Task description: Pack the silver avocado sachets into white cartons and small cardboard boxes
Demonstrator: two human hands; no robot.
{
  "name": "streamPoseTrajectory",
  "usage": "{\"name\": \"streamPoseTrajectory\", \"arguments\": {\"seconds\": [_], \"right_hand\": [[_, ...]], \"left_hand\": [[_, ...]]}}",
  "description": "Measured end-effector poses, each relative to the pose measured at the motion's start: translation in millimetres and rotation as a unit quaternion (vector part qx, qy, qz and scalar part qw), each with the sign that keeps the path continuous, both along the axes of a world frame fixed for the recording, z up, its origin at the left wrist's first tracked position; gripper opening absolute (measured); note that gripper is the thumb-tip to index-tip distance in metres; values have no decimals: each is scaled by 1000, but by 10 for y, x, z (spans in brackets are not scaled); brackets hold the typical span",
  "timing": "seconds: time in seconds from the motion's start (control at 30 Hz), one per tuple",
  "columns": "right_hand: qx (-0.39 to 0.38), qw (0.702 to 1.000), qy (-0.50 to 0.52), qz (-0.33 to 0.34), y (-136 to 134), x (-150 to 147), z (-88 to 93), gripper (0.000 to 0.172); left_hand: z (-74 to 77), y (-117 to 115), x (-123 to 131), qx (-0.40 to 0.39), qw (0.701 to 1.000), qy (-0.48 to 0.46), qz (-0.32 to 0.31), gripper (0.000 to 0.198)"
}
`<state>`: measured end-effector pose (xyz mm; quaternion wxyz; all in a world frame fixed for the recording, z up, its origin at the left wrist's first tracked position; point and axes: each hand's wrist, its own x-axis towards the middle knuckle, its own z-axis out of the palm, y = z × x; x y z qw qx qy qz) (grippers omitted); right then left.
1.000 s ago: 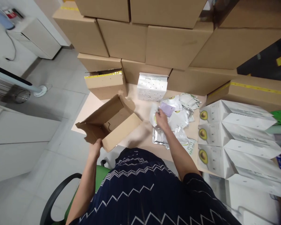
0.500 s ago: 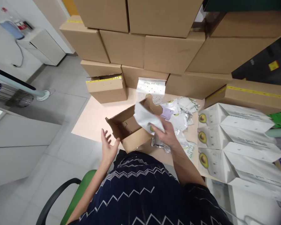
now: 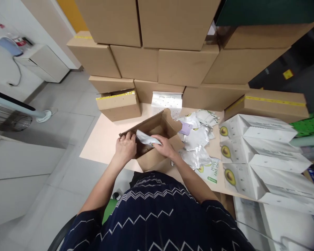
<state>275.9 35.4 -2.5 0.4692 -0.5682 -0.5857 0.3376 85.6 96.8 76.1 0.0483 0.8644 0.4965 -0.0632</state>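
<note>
An open brown cardboard box (image 3: 151,161) stands at the table's front edge, before my body. My left hand (image 3: 126,148) is closed over the left end of this box, its fingers bent over the rim into the inside. In my right hand (image 3: 164,146) is a white pouch (image 3: 146,138) with an avocado print, pinched at its right end. The pouch is tilted and lies partly down inside the box opening. Right of the box lies a loose pile of white and silvery pouches (image 3: 197,138), with a purple one (image 3: 185,128) among them.
Stacked brown cartons (image 3: 184,66) wall off the back of the table (image 3: 94,143). A smaller open carton (image 3: 119,107) stands back left, with a white printed carton (image 3: 166,100) beside it. Several white avocado boxes (image 3: 267,137) line the right. A chair (image 3: 110,211) is at my left.
My left hand has gone from spread fingers beside the box to a hold on its left end. My right hand has lowered the pouch leftward into the box opening.
</note>
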Motion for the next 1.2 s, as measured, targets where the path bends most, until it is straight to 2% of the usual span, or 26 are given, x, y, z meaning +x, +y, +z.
{"name": "streamPoseTrajectory", "arguments": {"seconds": [0.13,0.23,0.33,0.43,0.5,0.57,0.63,0.73,0.83,0.93,1.0,1.1,1.2], "right_hand": [[1,996,-65,64,-24,-16,83,34],[-25,983,-140,119,-13,-33,122,25],[-48,966,-198,158,10,-32,102,26],[-66,954,-234,177,43,-14,74,26],[-81,946,-263,170,70,2,81,27],[-111,933,-312,140,100,21,111,27],[-146,917,-352,119,134,40,150,27],[-159,926,-320,119,192,46,200,31],[-138,957,-243,83,231,-41,222,35],[-141,966,-207,56,209,-244,217,33],[-161,961,-209,83,173,-398,204,29],[-210,934,-244,157,157,-555,180,25],[-250,897,-275,238,236,-601,151,28]], "left_hand": [[61,164,-34,-19,999,20,43,66],[1,336,-73,-9,999,2,53,68],[-161,557,-124,-16,998,14,53,65],[-348,778,-239,-50,995,9,85,70],[-463,880,-368,-107,986,-25,127,77],[-578,916,-519,-190,963,-102,160,84],[-708,875,-652,-243,934,-211,157,85],[-933,712,-739,-219,902,-351,123,78],[-1149,535,-686,-175,885,-413,124,69],[-1279,400,-594,-128,885,-427,136,62],[-1288,331,-551,-84,900,-402,149,60],[-1199,256,-505,4,932,-319,173,54],[-1070,208,-438,46,957,-253,132,47]]}}
